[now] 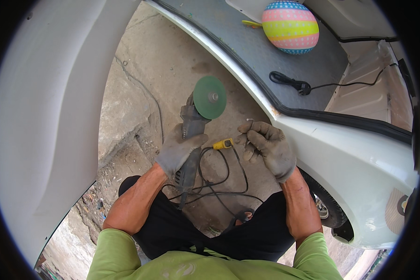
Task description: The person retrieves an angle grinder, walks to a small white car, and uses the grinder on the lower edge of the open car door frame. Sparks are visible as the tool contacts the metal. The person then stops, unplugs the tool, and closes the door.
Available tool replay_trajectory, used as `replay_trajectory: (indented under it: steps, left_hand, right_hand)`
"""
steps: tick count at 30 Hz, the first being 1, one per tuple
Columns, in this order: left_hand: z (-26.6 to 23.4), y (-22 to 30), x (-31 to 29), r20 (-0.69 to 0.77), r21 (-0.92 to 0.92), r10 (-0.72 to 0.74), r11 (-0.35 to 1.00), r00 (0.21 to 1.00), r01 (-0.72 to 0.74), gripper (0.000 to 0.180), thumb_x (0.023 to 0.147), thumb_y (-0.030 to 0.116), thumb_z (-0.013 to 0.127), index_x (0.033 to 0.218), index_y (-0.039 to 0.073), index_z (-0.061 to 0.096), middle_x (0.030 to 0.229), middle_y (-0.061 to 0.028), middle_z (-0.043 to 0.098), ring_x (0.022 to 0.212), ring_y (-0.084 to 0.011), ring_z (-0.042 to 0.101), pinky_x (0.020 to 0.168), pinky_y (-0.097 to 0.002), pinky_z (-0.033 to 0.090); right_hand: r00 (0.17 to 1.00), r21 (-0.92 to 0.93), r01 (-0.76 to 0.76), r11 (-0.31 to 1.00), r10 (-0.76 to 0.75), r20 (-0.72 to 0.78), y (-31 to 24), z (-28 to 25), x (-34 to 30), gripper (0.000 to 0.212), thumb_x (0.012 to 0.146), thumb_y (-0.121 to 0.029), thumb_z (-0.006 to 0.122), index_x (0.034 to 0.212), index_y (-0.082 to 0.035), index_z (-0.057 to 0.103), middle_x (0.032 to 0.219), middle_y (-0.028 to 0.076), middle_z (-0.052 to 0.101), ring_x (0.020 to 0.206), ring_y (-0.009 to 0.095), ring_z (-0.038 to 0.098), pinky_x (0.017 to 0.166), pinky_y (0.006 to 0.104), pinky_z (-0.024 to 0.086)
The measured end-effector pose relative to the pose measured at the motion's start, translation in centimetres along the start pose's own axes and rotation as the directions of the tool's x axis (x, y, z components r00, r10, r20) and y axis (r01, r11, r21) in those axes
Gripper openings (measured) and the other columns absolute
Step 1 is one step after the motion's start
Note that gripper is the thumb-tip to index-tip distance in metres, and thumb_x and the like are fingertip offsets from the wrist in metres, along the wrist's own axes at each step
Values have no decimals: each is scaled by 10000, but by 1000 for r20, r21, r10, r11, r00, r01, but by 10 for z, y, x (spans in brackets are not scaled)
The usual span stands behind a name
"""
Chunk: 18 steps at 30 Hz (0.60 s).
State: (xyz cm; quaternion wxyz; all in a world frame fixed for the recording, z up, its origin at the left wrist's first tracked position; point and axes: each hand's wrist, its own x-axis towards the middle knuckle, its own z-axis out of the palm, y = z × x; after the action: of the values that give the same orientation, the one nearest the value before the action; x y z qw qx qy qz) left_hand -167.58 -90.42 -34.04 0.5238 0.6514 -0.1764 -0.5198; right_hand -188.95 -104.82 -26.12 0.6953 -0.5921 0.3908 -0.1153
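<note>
My left hand (175, 151), in a grey work glove, is closed round the dark body of an angle grinder (194, 125). The grinder stands tilted with its green cutting disc (203, 105) at the far end, a metal nut at the disc's centre. To the right, my gloved right hand (274, 151) pinches a thin, bent metal piece (250, 122) between thumb and fingers; most of it is hidden, so its kind cannot be told. Between the hands, below the disc, hangs or lies a yellow connector (223, 143) on a looping black cable (228, 190).
A white vehicle's open door (46, 126) rises at left; its sill (261, 100) and front wing (354, 163) lie at right. On the grey vehicle floor rest a patterned egg-shaped ball (290, 28) and a black plugged cord (289, 84). Rough concrete (140, 88) lies below.
</note>
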Motion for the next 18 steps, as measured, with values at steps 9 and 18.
replay_trajectory:
  steps: [9, 18]
  left_hand:
    - [0, 3, -5, 16, 4, -14, 1000, 1000, 14, 555, 858, 186, 823, 1301, -24, 563, 971, -84, 682, 815, -161, 664, 718, -314, 563]
    - [6, 17, -18, 70, 150, -50, 988, 996, 39, 600, 868, 251, 821, 1329, -52, 585, 1062, -107, 706, 899, -170, 666, 786, -317, 553]
  right_hand:
    - [998, 58, -43, 997, 40, 56, -4, 5, -7, 318, 1123, -261, 508, 1161, 20, 650, 924, 99, 766, 589, 96, 660, 466, 205, 448]
    - [995, -32, -88, 996, 87, -42, 12, 10, 9, 301, 1109, -269, 527, 1089, 5, 649, 825, 91, 745, 527, 92, 629, 419, 212, 407]
